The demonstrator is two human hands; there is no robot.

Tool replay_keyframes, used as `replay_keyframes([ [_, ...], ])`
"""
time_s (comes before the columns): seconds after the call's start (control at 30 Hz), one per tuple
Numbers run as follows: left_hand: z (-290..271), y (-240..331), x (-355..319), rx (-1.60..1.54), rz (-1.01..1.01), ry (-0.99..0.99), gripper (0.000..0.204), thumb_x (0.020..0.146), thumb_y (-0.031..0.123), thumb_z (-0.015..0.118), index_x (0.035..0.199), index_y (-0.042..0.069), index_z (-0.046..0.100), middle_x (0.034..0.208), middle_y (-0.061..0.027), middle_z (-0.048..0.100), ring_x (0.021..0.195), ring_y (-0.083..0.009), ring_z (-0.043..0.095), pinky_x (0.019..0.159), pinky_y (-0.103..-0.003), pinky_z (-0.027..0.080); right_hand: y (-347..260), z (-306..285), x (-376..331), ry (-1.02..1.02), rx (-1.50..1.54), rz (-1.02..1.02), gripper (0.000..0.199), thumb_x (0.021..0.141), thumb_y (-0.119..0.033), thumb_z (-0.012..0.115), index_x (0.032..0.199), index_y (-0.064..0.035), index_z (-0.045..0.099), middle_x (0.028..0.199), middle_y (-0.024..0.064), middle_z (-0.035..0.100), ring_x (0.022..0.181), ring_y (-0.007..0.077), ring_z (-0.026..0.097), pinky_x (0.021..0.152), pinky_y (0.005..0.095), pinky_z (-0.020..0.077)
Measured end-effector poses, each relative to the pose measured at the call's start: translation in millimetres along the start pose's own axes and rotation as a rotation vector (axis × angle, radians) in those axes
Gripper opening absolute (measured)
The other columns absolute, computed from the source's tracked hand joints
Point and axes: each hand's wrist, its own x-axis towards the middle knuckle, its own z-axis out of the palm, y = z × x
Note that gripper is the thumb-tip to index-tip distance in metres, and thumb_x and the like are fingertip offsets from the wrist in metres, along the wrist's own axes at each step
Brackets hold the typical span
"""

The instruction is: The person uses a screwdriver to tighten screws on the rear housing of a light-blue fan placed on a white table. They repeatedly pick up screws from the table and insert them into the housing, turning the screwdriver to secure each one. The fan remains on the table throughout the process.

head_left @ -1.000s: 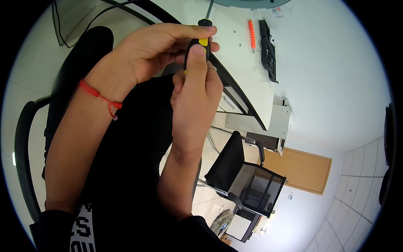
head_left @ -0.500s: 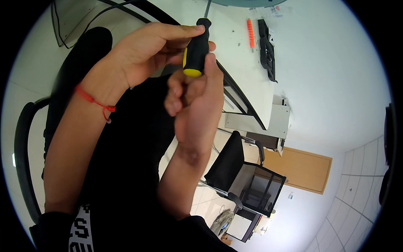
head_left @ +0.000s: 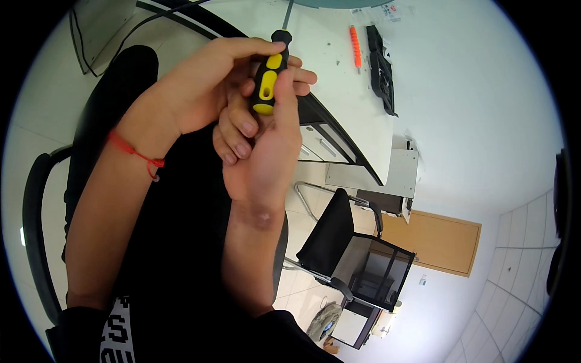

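Observation:
A black and yellow screwdriver is held between my two hands, its handle end toward me and its metal shaft running up past the top of the view. My left hand, with a red cord bracelet on the wrist, has its thumb on the neck of the handle and its fingers behind it. Lower down, my right hand grips the butt end, thumb along the handle's right side and fingers curled at its left. The screwdriver's tip is out of view.
Beyond my hands is a white table with an orange rod-like piece and a long black part. A grey-green rounded edge shows at the top. To the right stand a black office chair and a wooden door.
The screwdriver's handle has turned, so its yellow insets now face up. My right hand has shifted left, its fingers curling in closer to my left palm.

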Motion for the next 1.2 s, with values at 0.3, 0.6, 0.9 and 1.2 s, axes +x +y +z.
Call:
replay_keyframes([
  [0.3, -10, -3, 3, 0.108, 0.033, 0.069, 0.042, 0.094, 0.03, 0.069, 0.12, -0.002, 0.068, 0.107, -0.0113, 0.074, 0.098, -0.0179, 0.071, 0.091, -0.028, 0.055, -14, -3, -2, 0.197, -0.637, -0.038, 0.048, 0.103, -0.051, 0.048, 0.086, -0.006, 0.055, 0.056, -0.0011, 0.045, 0.042, 0.0062, 0.034, 0.04, 0.0239, 0.027],
  [0.6, 2, -5, 4, 0.286, -0.003, 0.193, 0.043, 0.094, 0.035, 0.067, 0.117, -0.002, 0.07, 0.104, -0.0103, 0.074, 0.097, -0.0178, 0.071, 0.091, -0.029, 0.055, -5, -4, -1, 0.119, -0.25, -0.017, 0.048, 0.105, -0.052, 0.044, 0.091, -0.0072, 0.054, 0.058, -0.0037, 0.041, 0.042, 0.0041, 0.032, 0.039, 0.0213, 0.0242],
  [0.9, -22, -2, 8, 0.025, -0.11, 0.101, 0.04, 0.093, 0.033, 0.069, 0.113, -0.002, 0.071, 0.106, -0.0129, 0.075, 0.096, -0.0188, 0.071, 0.095, -0.03, 0.052, -11, -13, 4, -0.193, 0.206, 0.156, 0.054, 0.105, -0.056, 0.037, 0.095, -0.0067, 0.055, 0.057, -0.0025, 0.041, 0.04, 0.0056, 0.031, 0.038, 0.0222, 0.0238],
  [1.2, -2, 9, 2, 0.467, -0.016, 0.207, 0.039, 0.093, 0.037, 0.069, 0.112, 0.003, 0.073, 0.102, -0.0088, 0.076, 0.095, -0.017, 0.071, 0.091, -0.028, 0.054, -10, 5, 0, 0.116, -0.38, -0.061, 0.045, 0.105, -0.049, 0.045, 0.093, -0.0067, 0.054, 0.056, -0.0044, 0.039, 0.04, 0.0042, 0.03, 0.038, 0.0211, 0.023],
])
